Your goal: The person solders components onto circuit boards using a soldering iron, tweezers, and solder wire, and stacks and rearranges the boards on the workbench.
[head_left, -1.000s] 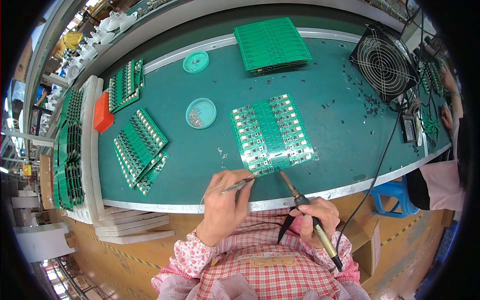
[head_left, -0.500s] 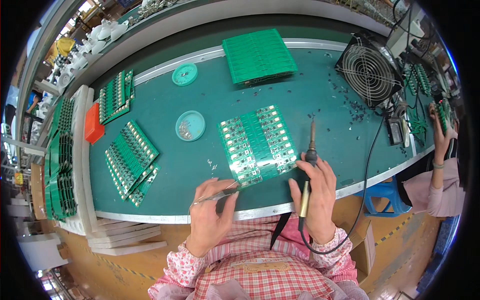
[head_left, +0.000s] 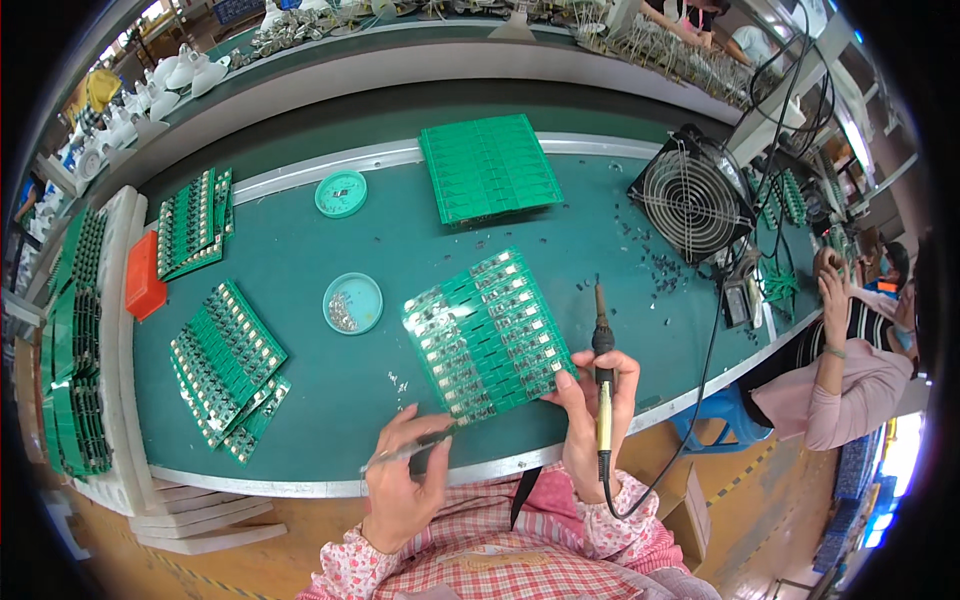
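Note:
A green circuit board panel (head_left: 488, 340) with rows of small parts lies before me, its near edge close to both hands. In my left hand (head_left: 398, 492) are slim metal tweezers (head_left: 408, 450), pinched between thumb and fingers, their tip at the panel's near left corner. My right hand (head_left: 592, 425) is closed around a soldering iron (head_left: 603, 345), which points upward away from me. The same hand's thumb presses on the panel's near right corner, with fingers partly hidden beneath it. A black cable runs from the iron's handle.
Beyond the panel lies a stack of green boards (head_left: 490, 165). Two round dishes hold tiny parts, the nearer dish (head_left: 353, 303) left of the panel. More boards (head_left: 228, 355) lie left, near an orange box (head_left: 145, 277). A fan (head_left: 692, 200) stands right, beside scattered black bits. A co-worker (head_left: 850, 385) sits at right.
The view has shifted, and things on the table appear lower and farther left. My right thumb has moved onto the panel's corner, and the panel looks slightly turned or tilted.

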Demonstrator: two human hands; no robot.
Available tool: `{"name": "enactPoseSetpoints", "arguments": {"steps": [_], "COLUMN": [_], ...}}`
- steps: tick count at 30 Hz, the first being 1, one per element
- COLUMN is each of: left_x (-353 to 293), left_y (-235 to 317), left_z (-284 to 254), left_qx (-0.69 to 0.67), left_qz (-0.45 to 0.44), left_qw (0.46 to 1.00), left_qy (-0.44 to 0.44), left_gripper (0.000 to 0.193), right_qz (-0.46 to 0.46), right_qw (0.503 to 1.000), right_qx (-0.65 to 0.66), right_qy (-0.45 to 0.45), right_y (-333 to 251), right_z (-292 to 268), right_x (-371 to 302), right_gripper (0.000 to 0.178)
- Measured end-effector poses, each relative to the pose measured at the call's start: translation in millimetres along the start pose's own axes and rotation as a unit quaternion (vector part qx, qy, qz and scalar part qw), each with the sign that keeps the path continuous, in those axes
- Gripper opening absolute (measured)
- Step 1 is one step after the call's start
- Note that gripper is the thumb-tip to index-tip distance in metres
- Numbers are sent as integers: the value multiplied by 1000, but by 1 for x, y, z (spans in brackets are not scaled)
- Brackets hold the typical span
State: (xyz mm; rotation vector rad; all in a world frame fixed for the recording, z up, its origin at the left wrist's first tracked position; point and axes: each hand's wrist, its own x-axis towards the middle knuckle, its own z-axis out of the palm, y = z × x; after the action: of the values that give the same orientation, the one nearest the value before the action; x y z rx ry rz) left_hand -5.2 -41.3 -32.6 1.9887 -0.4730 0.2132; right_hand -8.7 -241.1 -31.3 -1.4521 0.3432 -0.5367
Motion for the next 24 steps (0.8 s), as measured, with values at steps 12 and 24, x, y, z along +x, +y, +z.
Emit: {"name": "enactPoseSetpoints", "arguments": {"steps": [12, 24], "left_x": [-2, 6], "left_y": [-7, -4], "left_z": [-12, -24], "left_qx": [-215, -98], "left_qz": [-100, -72], "left_qw": [969, 988], "left_qy": [77, 94], "left_gripper": [17, 17], "right_qz": [-1, -512], "right_qw": [995, 788], "right_qx": [100, -334], "right_qy": [25, -71], "right_y": [-8, -47], "right_z": [6, -34], "right_x": [-2, 49], "right_gripper": [40, 24]}}
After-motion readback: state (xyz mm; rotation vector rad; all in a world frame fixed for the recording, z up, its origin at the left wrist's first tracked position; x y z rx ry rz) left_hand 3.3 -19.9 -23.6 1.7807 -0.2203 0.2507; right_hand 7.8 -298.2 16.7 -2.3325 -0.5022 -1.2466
